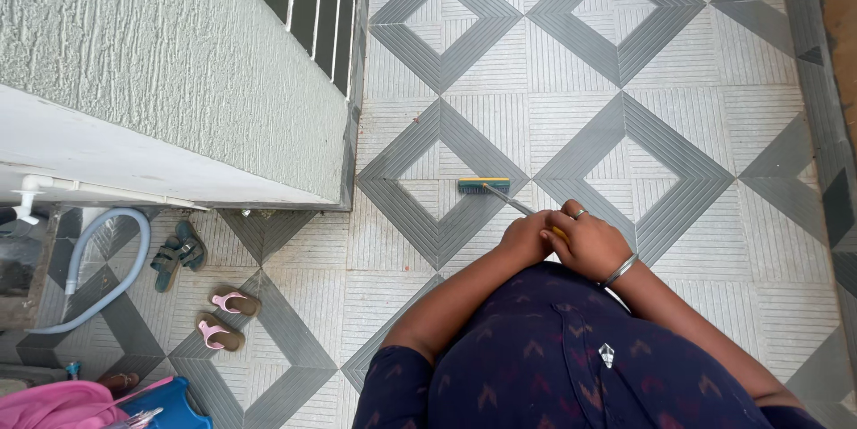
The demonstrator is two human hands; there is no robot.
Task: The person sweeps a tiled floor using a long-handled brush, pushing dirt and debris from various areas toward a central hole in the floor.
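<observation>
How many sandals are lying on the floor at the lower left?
4: two green sandals close to the hose, and two pink sandals below them. A brown shape at the bottom edge may be another.

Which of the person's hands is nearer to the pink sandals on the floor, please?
Left. The left hand grips the brush handle on the side towards the pink sandals; the right hand holds it just beyond, farther away.

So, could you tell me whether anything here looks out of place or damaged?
Nothing stands out. Both hands, left hand and right hand, grip the long-handled brush on the tiled floor. Two pairs of sandals, pink and green, lie loosely by the hose.
</observation>
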